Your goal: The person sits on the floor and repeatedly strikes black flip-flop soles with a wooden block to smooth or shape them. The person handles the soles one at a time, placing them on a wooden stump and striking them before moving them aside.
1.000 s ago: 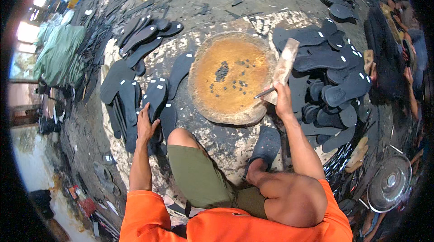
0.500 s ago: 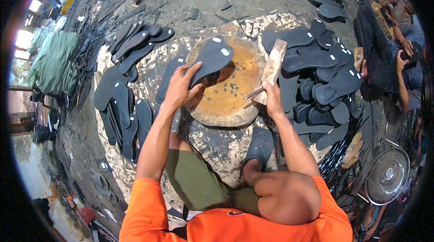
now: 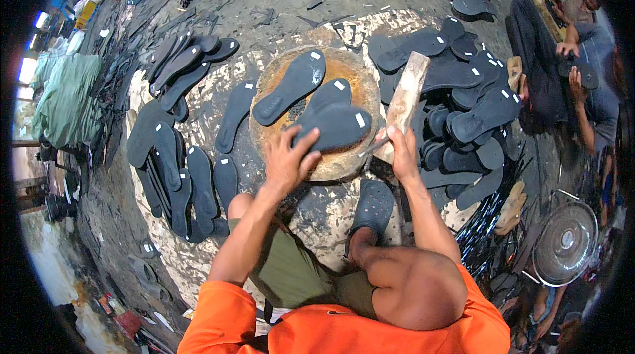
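A round wooden block (image 3: 331,170) stands in front of me with black shoe soles on it. One sole (image 3: 288,92) lies at its left. Another sole (image 3: 340,128) lies to the right, partly over a further sole (image 3: 329,97). My left hand (image 3: 286,162) is open, its spread fingers touching the near end of the overlapping soles. My right hand (image 3: 400,154) is closed around a flat, pale piece of wood (image 3: 408,89) that points away from me. A thin dark tool (image 3: 374,147) sticks out leftward from the same hand; its kind is unclear.
Soles lie in a pile at right (image 3: 463,92) and in groups at left (image 3: 173,178). One sole (image 3: 235,114) rests beside the block. A clog-shod foot (image 3: 374,205) is close to the block. At right are a round wire-rimmed object (image 3: 565,238) and another person's hands (image 3: 575,66).
The soles that my left hand held raised over the block are now lower and fanned apart on it. My left fingers have spread. The right hand keeps its hold.
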Demonstrator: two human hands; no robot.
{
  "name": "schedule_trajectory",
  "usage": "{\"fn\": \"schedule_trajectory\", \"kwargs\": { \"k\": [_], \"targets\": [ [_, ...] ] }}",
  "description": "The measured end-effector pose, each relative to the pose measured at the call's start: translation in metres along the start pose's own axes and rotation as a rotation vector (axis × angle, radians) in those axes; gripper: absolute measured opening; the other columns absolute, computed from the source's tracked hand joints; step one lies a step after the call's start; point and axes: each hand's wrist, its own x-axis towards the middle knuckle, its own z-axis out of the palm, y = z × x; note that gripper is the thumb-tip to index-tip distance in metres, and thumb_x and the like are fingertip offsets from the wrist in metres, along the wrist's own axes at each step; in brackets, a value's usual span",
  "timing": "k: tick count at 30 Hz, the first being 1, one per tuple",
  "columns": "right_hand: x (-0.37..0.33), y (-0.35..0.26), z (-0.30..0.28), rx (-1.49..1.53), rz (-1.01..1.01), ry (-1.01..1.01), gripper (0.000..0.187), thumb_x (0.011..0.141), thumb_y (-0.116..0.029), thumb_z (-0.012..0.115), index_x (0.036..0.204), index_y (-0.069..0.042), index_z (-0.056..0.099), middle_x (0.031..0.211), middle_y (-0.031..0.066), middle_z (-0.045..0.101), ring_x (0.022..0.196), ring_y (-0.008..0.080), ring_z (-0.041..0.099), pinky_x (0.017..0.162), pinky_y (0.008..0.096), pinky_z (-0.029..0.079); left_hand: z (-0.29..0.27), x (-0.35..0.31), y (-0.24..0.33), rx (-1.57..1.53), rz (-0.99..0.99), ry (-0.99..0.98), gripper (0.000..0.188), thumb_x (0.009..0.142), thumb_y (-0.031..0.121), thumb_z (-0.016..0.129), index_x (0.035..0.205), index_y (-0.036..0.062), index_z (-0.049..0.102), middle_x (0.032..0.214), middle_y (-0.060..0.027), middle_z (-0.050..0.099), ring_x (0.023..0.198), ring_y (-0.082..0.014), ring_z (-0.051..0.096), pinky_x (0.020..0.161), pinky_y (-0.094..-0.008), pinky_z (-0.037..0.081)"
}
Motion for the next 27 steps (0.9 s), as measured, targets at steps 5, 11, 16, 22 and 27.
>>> {"fn": "schedule_trajectory", "kwargs": {
  "k": [5,11,16,22,27],
  "targets": [
    [-0.027,-0.026,0.011,-0.45,-0.076,-0.045,0.049,0.097,-0.028,0.065,0.134,0.0,0.049,0.107,0.0128,0.068,0.097,0.0229,0.066,0.09,0.0393,0.053,0.003,-0.01,0.034,-0.108,-0.014,-0.028,0.053,0.085,0.035,0.079,0.135,0.0244,0.066,0.134,-0.0124,0.057,0.119,-0.0354,0.051,0.1,-0.0503,0.04],
    [-0.038,-0.029,0.035,-0.618,0.063,-0.197,0.078,0.093,-0.044,0.071,0.149,0.0,0.039,0.12,0.0329,0.066,0.115,0.0486,0.065,0.098,0.0507,0.051,0.01,-0.004,0.082,-0.614,-0.116,-0.158,0.029,0.094,0.025,0.071,0.112,0.0028,0.069,0.093,-0.0182,0.065,0.089,-0.0375,0.063,0.081,-0.0456,0.05],
    [-0.029,-0.003,0.013,-0.745,-0.136,-0.027,0.073,0.093,-0.038,0.073,0.14,0.011,0.047,0.138,0.0316,0.052,0.131,0.0426,0.052,0.112,0.0446,0.04,-0.041,-0.027,0.033,-0.864,-0.692,0.12,0.024,0.103,0.024,0.061,0.112,0.0036,0.07,0.109,-0.0153,0.072,0.094,-0.0292,0.066,0.081,-0.0415,0.051],
    [-0.016,0.008,0.017,-0.607,-0.072,-0.039,0.072,0.095,-0.039,0.071,0.139,0.013,0.048,0.138,0.032,0.053,0.131,0.0428,0.052,0.113,0.0456,0.038,-0.169,0.007,0.126,-2.249,0.418,-0.004,0.017,0.105,0.027,0.056,0.113,0.0181,0.069,0.134,-0.0133,0.06,0.079,-0.0187,0.066,0.076,-0.0361,0.046],
    [-0.029,0.011,0.018,-0.291,0.005,-0.059,0.06,0.099,-0.036,0.066,0.139,0.006,0.052,0.126,0.0242,0.065,0.119,0.034,0.063,0.105,0.0417,0.045,-0.085,-0.028,0.069,-1.372,-0.517,0.232,0.023,0.104,0.025,0.057,0.114,0.0093,0.07,0.154,-0.0206,0.045,0.133,-0.0284,0.049,0.112,-0.0404,0.035]
  ]
}}
